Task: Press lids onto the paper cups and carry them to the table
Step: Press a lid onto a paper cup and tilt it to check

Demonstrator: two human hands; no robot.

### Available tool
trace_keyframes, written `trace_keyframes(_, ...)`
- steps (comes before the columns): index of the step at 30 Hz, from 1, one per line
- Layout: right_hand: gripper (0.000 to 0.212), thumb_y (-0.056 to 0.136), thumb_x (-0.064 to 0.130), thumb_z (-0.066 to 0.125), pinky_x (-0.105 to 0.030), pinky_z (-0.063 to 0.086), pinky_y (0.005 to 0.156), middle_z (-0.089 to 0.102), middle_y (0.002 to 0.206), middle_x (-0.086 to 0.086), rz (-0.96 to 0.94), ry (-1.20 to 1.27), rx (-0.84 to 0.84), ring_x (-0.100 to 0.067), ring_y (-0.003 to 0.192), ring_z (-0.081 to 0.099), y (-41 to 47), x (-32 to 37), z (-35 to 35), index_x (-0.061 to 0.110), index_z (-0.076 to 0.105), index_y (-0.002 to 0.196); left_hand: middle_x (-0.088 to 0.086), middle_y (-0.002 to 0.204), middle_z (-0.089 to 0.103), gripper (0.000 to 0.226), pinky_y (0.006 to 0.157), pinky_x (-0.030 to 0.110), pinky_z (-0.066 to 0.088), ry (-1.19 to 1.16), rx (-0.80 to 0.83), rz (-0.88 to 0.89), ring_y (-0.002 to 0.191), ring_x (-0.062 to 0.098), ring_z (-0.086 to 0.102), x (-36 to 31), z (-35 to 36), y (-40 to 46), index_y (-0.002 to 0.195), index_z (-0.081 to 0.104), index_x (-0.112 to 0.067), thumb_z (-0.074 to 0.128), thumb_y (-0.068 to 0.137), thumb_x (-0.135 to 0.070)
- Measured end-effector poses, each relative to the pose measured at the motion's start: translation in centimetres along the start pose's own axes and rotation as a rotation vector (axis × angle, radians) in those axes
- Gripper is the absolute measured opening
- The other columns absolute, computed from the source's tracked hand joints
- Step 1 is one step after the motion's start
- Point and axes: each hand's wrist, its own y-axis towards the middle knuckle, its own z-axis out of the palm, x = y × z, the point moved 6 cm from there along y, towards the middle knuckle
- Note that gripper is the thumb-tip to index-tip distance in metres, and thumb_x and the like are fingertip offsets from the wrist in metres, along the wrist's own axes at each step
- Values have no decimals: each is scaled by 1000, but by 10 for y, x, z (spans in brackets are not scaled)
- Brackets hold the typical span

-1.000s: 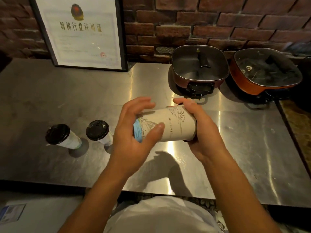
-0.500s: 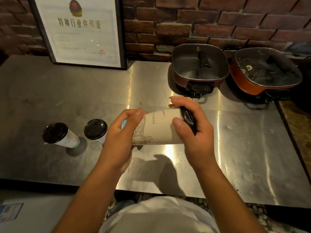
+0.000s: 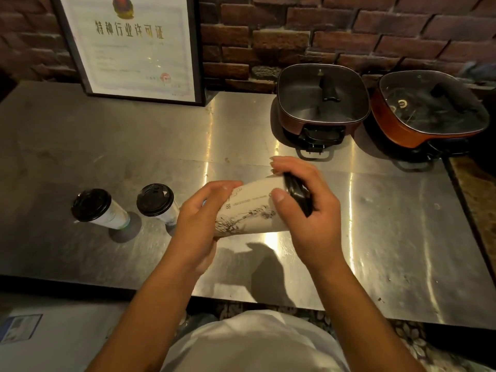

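In the middle of the frame a paper cup [image 3: 249, 210] is held on its side above the steel counter [image 3: 134, 146], its long axis running nearly level from left to right and rising a little toward the right. The left hand [image 3: 197, 224] grips the base end, fingers curled over the top of the wall, while the right hand [image 3: 308, 210] is curled round the mouth end, thumb on the cup wall and palm cupped over the black lid [image 3: 296, 196]. The lid shows as a dark rim between thumb and palm; whether it is fully seated all the way round cannot be told. So the hands sit at opposite ends of one axis, and the pressing looks to run along it, right hand pushing the lid leftward against the left hand's hold; a sideways squeeze would likely dent the paper wall instead. At centre left two lidded cups [image 3: 92, 206] [image 3: 155, 201] stand upright on the counter, near each other and just beside the left forearm. Two square pots [image 3: 322, 100] [image 3: 432, 106] with glass covers sit in the upper right, and a framed certificate [image 3: 134, 47] leans on the brick wall in the upper left.
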Motion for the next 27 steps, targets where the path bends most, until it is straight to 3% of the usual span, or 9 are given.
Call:
trace_keyframes(4,66,82,57,58,-31,61,86,57,141,9,277,136,146,-12,123,63,-1,-17,7,44,45,145,3,93,73,16,60,31,52,-80,-15,20,82,16,71,-4,-8,3,98,76,-21,61,98,-27)
trace_keyframes(7,71,80,57,65,-37,64,73,69,127,1,508,292,143,-17,111,71,-2,-32,1,33,50,145,4,101,70,12,50,19,49,41,-57,74,79,11,72,-9,-10,4,103,71,-26,60,100,-29)
trace_keyframes(12,67,77,47,78,-31,63,67,62,133,16,401,28,119,-16,115,68,-1,-35,-21,41,52,139,-11,142,48,36,72,4,49,597,-29,296,122,2,54,-23,-5,0,132,55,-41,56,97,-47)
trace_keyframes(14,70,77,45,82,-27,63,80,58,129,33,317,-108,183,-5,120,62,-1,-33,-20,49,48,137,-15,148,47,48,92,15,49,640,92,283,129,1,50,-21,5,0,139,51,-47,49,93,-61)
trace_keyframes(16,74,76,43,86,-24,59,90,54,128,39,240,-206,256,4,121,57,-3,-30,-16,49,47,138,-14,148,52,54,107,39,49,666,234,206,134,7,52,-11,20,2,145,45,-49,44,95,-68)
trace_keyframes(18,78,76,43,88,-25,58,91,52,131,38,217,-246,278,7,123,54,-7,-33,-15,48,46,142,-22,134,62,51,101,49,56,616,301,170,125,6,60,-3,28,2,143,48,-47,44,96,-66)
trace_keyframes(20,81,77,45,85,-26,60,87,53,132,37,286,-169,257,8,124,54,-13,-42,-18,51,42,145,-26,123,66,45,87,46,63,507,292,142,115,3,66,3,28,5,140,52,-45,46,99,-62)
trace_keyframes(24,61,92,46,70,-34,64,77,62,140,9,454,67,126,-12,123,65,-26,-67,-31,50,46,147,-26,118,67,53,79,42,65,314,261,43,115,5,67,24,26,10,149,40,-49,49,97,-55)
trace_keyframes(27,46,99,39,61,-37,65,77,66,135,9,456,7,106,-15,123,65,-33,-86,-37,48,52,144,-22,128,63,44,75,41,65,297,283,54,121,12,66,51,37,16,148,43,-46,48,105,-38)
